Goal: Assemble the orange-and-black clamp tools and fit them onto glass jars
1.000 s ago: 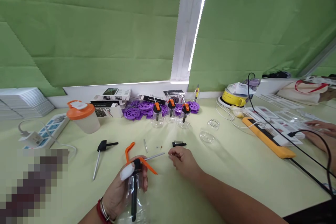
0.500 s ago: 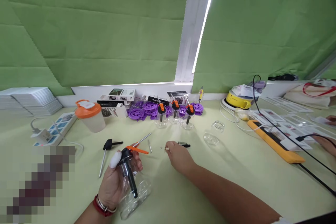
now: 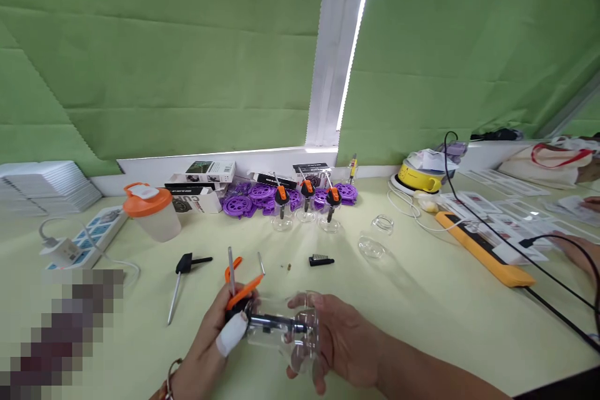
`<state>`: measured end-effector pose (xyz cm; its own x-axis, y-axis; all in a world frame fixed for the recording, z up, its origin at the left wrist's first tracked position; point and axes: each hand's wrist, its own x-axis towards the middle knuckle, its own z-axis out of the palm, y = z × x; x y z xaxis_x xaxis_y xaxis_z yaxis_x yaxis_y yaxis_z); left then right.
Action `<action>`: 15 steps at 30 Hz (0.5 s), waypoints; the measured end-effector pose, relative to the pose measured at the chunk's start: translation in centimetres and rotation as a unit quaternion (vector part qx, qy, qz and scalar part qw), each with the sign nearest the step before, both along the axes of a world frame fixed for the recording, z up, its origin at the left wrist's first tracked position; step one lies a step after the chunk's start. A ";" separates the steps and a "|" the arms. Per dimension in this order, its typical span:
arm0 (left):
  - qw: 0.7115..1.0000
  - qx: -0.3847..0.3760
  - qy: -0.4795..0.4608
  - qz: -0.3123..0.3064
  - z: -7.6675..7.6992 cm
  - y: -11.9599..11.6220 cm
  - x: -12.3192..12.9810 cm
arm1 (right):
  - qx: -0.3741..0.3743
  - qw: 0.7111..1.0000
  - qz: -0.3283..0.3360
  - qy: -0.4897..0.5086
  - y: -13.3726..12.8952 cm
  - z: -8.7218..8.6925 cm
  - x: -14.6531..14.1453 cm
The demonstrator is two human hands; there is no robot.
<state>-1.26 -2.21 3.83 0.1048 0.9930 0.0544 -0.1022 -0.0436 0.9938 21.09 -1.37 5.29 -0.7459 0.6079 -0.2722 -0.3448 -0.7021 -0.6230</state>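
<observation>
Both my hands hold a clear bottle lying on its side, low over the table. Its black top has an orange lever and a thin metal rod, and a black tube runs inside. My left hand, a white wrap on its thumb, is closed around the black top. Fingers of my right hand curl around the clear base. Beyond them lie a metal pin, tiny brass-coloured bits and a black part with a spring. Further left is a black piece with a metal rod.
Three similar orange-topped bottles stand before purple plastic parts and boxes. An orange-lidded cup and power strip are left. Clear pieces, an orange-yellow bar and another person's hand are right.
My right hand has left the small parts on the table and come back to grip the bottle's base. The bottle has turned from steeply tilted to nearly level and moved right.
</observation>
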 end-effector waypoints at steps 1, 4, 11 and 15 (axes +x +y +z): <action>0.998 0.021 0.055 -0.001 -0.1 -0.1 -0.2 | 0.025 1.000 0.003 -0.017 0.0 0.0 0.3; 0.982 0.094 0.164 0.003 -0.2 -0.3 -0.1 | 0.165 0.983 -0.008 -0.074 -0.3 0.1 1.1; 0.964 0.078 0.250 0.047 0.5 0.0 1.3 | 0.769 0.558 -0.010 -0.312 -0.2 -0.1 3.5; 0.956 0.095 0.259 0.102 -0.4 -0.1 1.3 | 0.614 0.713 -0.064 -0.334 -0.1 -1.6 3.0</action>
<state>0.07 -2.29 3.45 -0.0283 0.9732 0.2282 0.4306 -0.1942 0.8814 24.05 -1.51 3.66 -0.6160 0.7455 0.2545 0.3044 0.5232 -0.7960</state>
